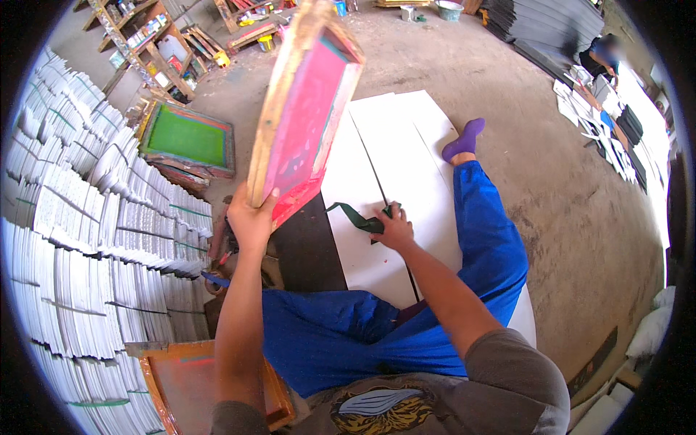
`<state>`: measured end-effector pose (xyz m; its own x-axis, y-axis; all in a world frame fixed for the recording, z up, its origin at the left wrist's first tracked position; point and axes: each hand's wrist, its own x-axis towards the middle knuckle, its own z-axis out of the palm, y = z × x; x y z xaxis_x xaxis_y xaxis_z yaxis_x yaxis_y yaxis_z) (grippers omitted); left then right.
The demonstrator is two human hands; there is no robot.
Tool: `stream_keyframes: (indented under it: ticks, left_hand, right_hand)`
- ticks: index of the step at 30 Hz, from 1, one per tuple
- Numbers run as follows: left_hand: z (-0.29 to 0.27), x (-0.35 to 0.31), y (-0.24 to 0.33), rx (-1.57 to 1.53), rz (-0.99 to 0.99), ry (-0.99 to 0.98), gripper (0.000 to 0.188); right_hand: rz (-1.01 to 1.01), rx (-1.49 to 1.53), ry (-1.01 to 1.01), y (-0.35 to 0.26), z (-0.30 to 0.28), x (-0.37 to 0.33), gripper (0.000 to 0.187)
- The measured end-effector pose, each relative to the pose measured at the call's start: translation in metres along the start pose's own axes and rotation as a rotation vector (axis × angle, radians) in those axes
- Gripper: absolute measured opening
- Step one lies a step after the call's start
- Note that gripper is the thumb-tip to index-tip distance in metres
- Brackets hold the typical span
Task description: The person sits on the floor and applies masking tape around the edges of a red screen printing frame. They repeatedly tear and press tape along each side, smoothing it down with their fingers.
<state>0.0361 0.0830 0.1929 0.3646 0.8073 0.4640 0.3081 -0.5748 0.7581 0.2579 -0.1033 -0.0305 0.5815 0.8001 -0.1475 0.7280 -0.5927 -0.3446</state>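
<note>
My left hand [251, 220] grips the lower corner of a wooden screen-printing frame [301, 119], which is raised and tilted on edge. Pink and red colour covers its mesh. Lower and to the right, my right hand [395, 228] has its fingers curled on a dark green strip [351, 217] that looks like cloth or film. One end of the strip trails off to the left. Beneath it lie white flat sheets [424, 170] with a dark gap between them. A dark flat panel [308, 250] borders the sheets on the left.
Tall stacks of white sheets [80, 275] fill the left side. A green-meshed frame [185, 138] leans beyond them, and another wooden frame [181, 377] rests near my left forearm. Wooden shelves [148, 43] hold containers at the far left. A person [602, 58] works at the far right.
</note>
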Motion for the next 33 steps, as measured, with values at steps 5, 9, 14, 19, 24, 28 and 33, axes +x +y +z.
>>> stream_keyframes:
  ticks: [5,9,14,19,24,28,33]
  left_hand:
    - [0.005,-0.029,-0.017,-0.385,-0.118,0.012,0.029]
    - [0.001,-0.045,-0.031,-0.371,-0.142,0.018,0.030]
    - [0.010,-0.049,-0.026,-0.474,-0.222,0.050,0.029]
    - [0.008,-0.049,-0.051,-0.442,-0.207,0.074,0.031]
    - [-0.016,-0.041,-0.057,-0.449,-0.198,0.109,0.030]
    - [-0.028,-0.033,-0.052,-0.458,-0.205,0.173,0.027]
    - [-0.033,-0.029,-0.058,-0.508,-0.243,0.175,0.026]
  right_hand:
    - [-0.272,0.066,0.086,0.015,0.071,0.000,0.039]
    - [-1.072,-0.025,0.065,0.037,0.045,-0.054,0.044]
    - [-0.985,-0.056,-0.312,0.048,0.057,-0.025,0.036]
    - [-0.501,-0.026,0.155,0.004,0.056,0.075,0.036]
    - [-0.723,0.089,-0.588,-0.030,0.056,-0.012,0.045]
    - [-1.192,0.043,-0.588,-0.022,0.115,0.011,0.025]
    - [-0.581,-0.052,-0.023,-0.065,0.071,0.154,0.033]
